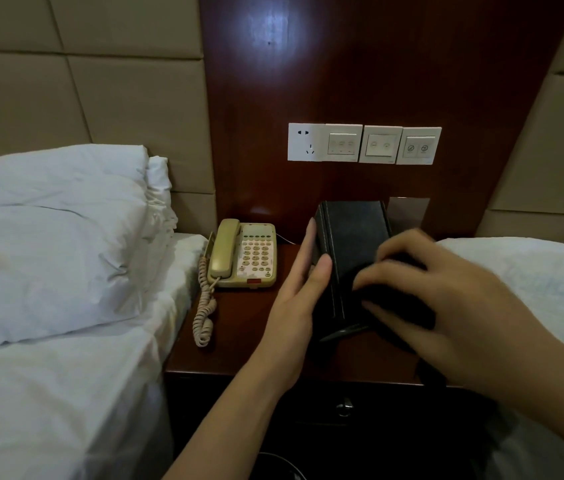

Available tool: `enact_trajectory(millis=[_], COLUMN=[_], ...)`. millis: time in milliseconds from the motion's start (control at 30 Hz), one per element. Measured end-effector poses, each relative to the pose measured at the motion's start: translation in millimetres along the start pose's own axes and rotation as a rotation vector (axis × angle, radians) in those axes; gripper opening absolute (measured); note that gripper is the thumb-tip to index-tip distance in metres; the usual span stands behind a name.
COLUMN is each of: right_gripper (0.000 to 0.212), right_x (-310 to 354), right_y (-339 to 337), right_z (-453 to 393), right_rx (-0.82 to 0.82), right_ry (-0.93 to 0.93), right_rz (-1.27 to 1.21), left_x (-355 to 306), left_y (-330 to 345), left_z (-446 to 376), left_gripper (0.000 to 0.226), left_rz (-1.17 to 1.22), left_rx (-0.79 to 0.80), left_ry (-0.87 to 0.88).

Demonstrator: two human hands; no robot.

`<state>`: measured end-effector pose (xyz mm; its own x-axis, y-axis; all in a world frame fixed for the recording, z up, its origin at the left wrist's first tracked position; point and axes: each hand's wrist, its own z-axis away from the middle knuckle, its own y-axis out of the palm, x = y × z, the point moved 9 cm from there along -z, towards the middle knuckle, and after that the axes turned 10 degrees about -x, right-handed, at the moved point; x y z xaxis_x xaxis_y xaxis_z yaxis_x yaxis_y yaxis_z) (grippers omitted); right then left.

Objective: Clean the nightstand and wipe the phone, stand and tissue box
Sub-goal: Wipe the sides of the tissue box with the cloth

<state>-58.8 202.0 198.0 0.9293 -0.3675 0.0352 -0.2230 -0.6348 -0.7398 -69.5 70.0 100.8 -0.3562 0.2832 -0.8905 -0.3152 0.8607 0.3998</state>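
A black leather tissue box [353,233] stands tilted on the dark wooden nightstand [239,341]. My left hand [301,292] holds its left edge, with the fingers along the side and the thumb on the face turned towards me. My right hand [446,292], blurred, grips a dark cloth [394,306] and presses it against the lower part of that face. A beige corded phone [249,254] sits at the back left of the nightstand, and its coiled cord hangs near the left edge. A shiny plate [408,213] stands behind the box.
White beds flank the nightstand, with a pillow [48,237] on the left and bedding [533,271] on the right. A socket and switch panel [363,143] is on the wooden wall panel. A drawer knob [344,407] shows below the top.
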Motion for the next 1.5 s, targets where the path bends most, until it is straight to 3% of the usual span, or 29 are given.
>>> enact_trajectory(millis=[167,367,467,567,733,933,1233,1500], right_gripper=[0.026,0.035,0.023,0.025,0.036,0.026,0.025,0.022], right_x=[-22.6,21.0,-1.8,-17.9,14.7,-46.2,-13.2,-59.3], right_y=[-11.5,13.2,-1.3,-11.1,12.8,-11.0,-7.0,-10.8], right_z=[7.4,17.4,13.4,13.1,12.1,-34.4,17.8,-42.1], right_rx=[-0.189,-0.056,-0.128,-0.182,-0.054,-0.269,-0.142,-0.255], right_ry=[0.179,0.049,0.12,0.207,0.077,0.3,0.213,0.365], right_rz=[0.068,0.005,0.022,0.07,0.014,0.057,-0.043,-0.042], left_x=[3.5,-0.6,-1.5,-0.4,-1.4,-3.2,-0.9,-1.9], left_y=[6.3,4.6,3.7,5.5,6.3,8.5,6.3,12.2], left_z=[-0.6,1.1,-0.7,-0.6,1.5,2.8,0.5,4.1], left_gripper=[0.07,0.076,0.072,0.07,0.08,0.075,0.074,0.071], left_rz=[0.001,0.04,0.01,-0.021,0.04,0.01,-0.012,-0.016], left_rx=[-0.007,0.018,0.006,-0.012,0.006,-0.002,-0.004,0.0], left_ry=[0.018,0.003,0.013,0.026,0.017,0.021,0.011,0.001])
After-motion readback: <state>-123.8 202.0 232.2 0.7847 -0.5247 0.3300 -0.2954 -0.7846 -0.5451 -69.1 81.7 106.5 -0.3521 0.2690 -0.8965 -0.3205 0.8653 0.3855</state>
